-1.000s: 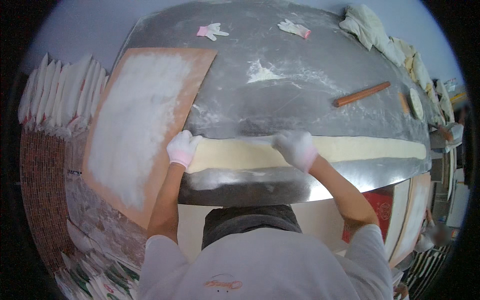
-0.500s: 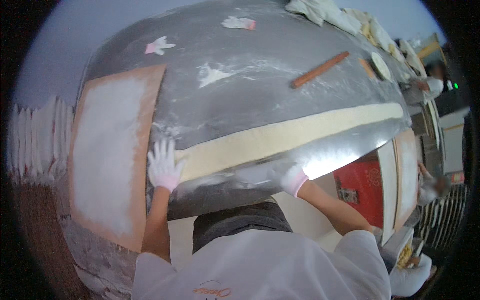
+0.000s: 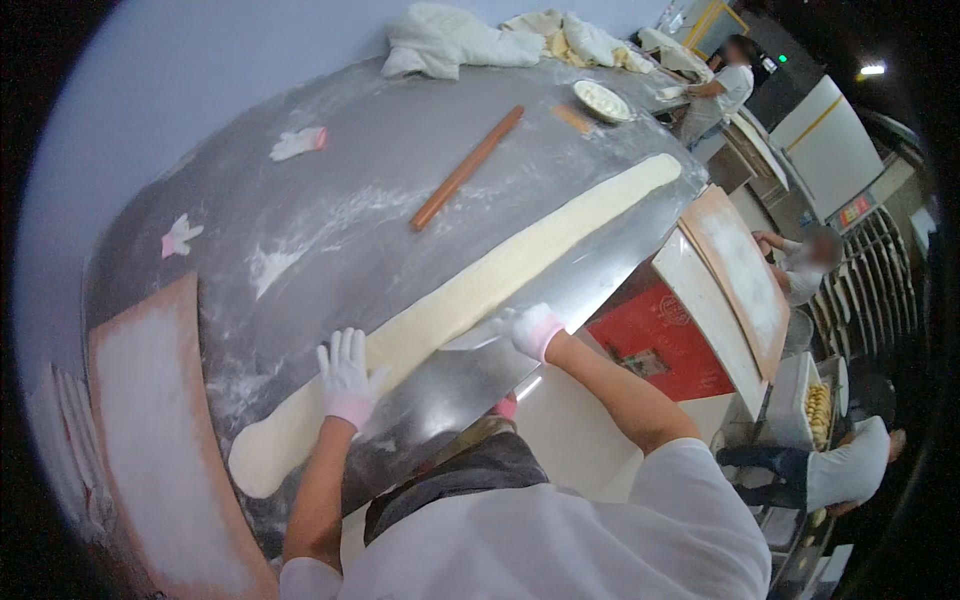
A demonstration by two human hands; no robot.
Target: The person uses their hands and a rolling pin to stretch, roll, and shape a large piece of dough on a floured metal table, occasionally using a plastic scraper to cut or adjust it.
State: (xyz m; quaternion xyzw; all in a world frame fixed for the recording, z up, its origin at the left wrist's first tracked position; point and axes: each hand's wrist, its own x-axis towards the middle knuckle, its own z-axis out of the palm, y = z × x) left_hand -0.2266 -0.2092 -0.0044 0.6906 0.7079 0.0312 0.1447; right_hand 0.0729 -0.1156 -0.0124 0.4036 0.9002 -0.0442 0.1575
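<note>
A long flat strip of pale dough point(image 3: 490, 275) runs slantwise across the grey table point(image 3: 350, 160), from a rounded near-left end to the far right. My left hand point(image 3: 347, 375), in a white glove with a pink cuff, rests on the dough near its left part, fingers stretched out. My right hand point(image 3: 530, 330), gloved alike, is closed at the dough's near edge. From it a knife point(image 3: 468, 338) with a broad, pale blade points left, close beside the strip; its handle is hidden in my fingers.
A rolling pin point(image 3: 466, 170) and a round bowl of white stuff point(image 3: 602, 101) lie beyond the dough. Two spare gloves point(image 3: 298, 143) are at the far left. Floured boards point(image 3: 150, 430) stand left and right. A red box point(image 3: 660, 345) sits below the table edge. Several people point(image 3: 850, 465) work at right.
My view has swung to the right, showing more of the room. My left hand has shifted from the dough's left end to farther along it. The knife is now near the dough's edge.
</note>
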